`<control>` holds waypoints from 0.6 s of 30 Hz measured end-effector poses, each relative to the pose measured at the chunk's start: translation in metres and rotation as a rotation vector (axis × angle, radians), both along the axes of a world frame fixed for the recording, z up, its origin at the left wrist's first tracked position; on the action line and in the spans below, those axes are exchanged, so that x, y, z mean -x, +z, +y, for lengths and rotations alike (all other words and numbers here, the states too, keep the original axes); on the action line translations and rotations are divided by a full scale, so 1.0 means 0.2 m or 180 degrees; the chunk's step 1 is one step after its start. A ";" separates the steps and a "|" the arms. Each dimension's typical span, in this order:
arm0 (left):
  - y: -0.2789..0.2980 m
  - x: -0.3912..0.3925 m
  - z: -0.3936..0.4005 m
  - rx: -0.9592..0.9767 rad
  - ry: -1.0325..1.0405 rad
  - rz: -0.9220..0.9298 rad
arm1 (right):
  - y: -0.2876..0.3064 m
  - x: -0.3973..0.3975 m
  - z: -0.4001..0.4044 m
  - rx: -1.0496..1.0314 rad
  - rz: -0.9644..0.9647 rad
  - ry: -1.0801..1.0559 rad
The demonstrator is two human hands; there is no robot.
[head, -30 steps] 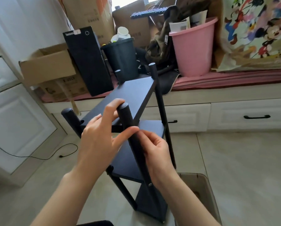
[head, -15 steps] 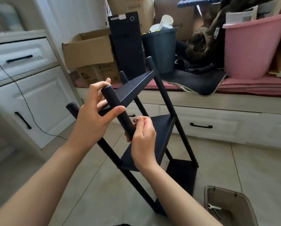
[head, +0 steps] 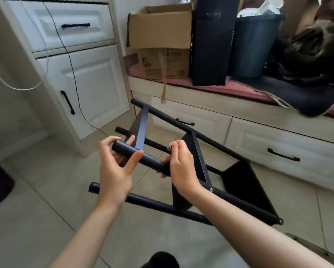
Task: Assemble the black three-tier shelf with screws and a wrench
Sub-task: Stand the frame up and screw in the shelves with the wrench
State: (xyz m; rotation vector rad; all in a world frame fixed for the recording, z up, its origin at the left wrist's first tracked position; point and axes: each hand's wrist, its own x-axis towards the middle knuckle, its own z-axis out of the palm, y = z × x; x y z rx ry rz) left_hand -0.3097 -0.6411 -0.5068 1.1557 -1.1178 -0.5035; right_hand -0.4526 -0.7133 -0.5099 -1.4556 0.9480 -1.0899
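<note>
Both hands' grip: one shelf [head: 199,171]; four posts.

Soft, even daylight fills the room, brightest on the white cabinet doors [head: 96,88] at the left and on the pale tiled floor [head: 46,190], with only faint shadows beneath the black shelf frame [head: 237,182]. The black panels show almost no surface detail apart from a dull sheen along the edge of one tier. The wide lens bends straight lines toward the edges, so the cabinet leans and the bench drawers [head: 278,144] curve, and the whole frame is slightly soft, with smeared detail on the cardboard box [head: 160,31] and the clutter at the top right.
</note>
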 end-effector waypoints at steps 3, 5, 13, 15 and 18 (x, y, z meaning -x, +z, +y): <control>-0.23 -0.03 0.08 -0.0161 0.0156 0.0261 | -0.15 -0.04 0.01 -0.0110 0.0257 0.0173; -0.35 -0.05 0.11 -0.0288 0.0214 0.0418 | -0.24 -0.06 0.01 -0.0190 0.0430 0.0277; -0.76 -0.11 0.20 -0.0986 0.0272 0.0763 | -0.52 -0.06 -0.04 -0.0772 0.1175 0.0995; -0.84 -0.12 0.21 -0.1125 0.0299 0.0792 | -0.58 -0.05 -0.06 -0.0915 0.1287 0.1160; -0.95 -0.12 0.22 -0.1264 0.0286 0.0867 | -0.67 -0.04 -0.07 -0.0895 0.1529 0.1269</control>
